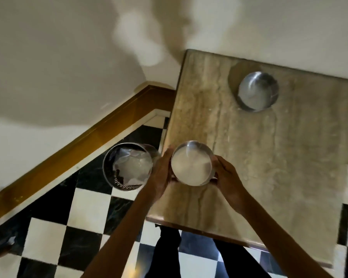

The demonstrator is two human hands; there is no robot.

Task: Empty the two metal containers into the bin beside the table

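Container [191,163], round steel, full w/ whitish stuff, gripped btwn left hand [160,171] & right hand [226,171].

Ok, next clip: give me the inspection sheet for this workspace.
Surface: marble-look table, bare apart from the containers.
Job's things: near metal container with whitish contents, held at the table's left edge; far metal container stands on the table, looks nearly empty; bin on the floor left of the table, pale liner or waste inside.
Clutter: nothing seen.
Grippers: left hand and right hand clasp the near container's sides.
Cables: nothing seen.
Surroundings: checkered floor, cream wall, wooden skirting.
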